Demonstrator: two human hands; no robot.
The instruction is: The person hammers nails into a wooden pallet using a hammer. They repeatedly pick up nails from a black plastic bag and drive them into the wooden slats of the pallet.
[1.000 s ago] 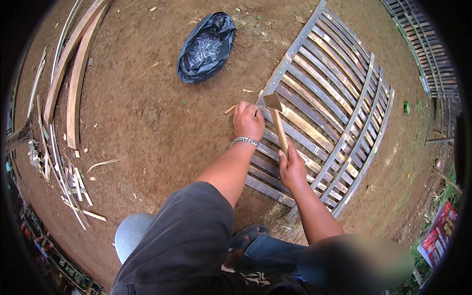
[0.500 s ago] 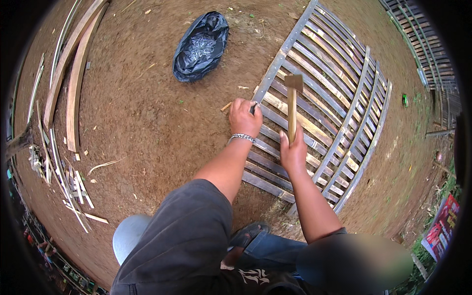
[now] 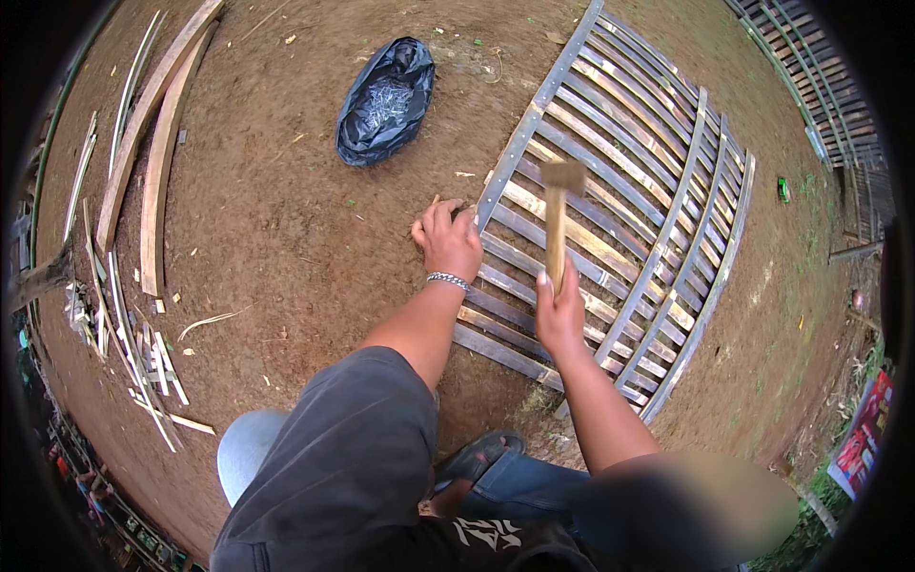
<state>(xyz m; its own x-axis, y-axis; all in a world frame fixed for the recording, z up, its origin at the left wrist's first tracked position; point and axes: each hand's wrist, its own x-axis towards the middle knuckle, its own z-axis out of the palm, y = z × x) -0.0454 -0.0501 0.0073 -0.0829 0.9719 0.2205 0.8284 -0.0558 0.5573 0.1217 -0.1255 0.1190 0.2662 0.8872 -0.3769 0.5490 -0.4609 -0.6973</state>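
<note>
Hammer is gripped by closed right hand, head raised at frame centre over slat panel. Left hand, fingers curled, is pressed on panel's left rail; contents can't be told. Black bag upper left.

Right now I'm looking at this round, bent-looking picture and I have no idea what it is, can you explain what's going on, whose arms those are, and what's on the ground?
The picture comes from a wide fisheye camera worn on a person's head, looking down, so straight edges curve near the rim. There is no machine here. The two bare arms coming up from the bottom are the wearer's own. The right hand grips a wooden-handled hammer, raised upright. The left hand, with a metal bracelet at the wrist, rests at the edge of a slatted wooden panel lying flat on the bare dirt ground. What its fingers pinch is too small to tell. Farther off lies an open black plastic bag with something shiny inside. Long wooden planks and thin offcuts lie at the left.
</note>
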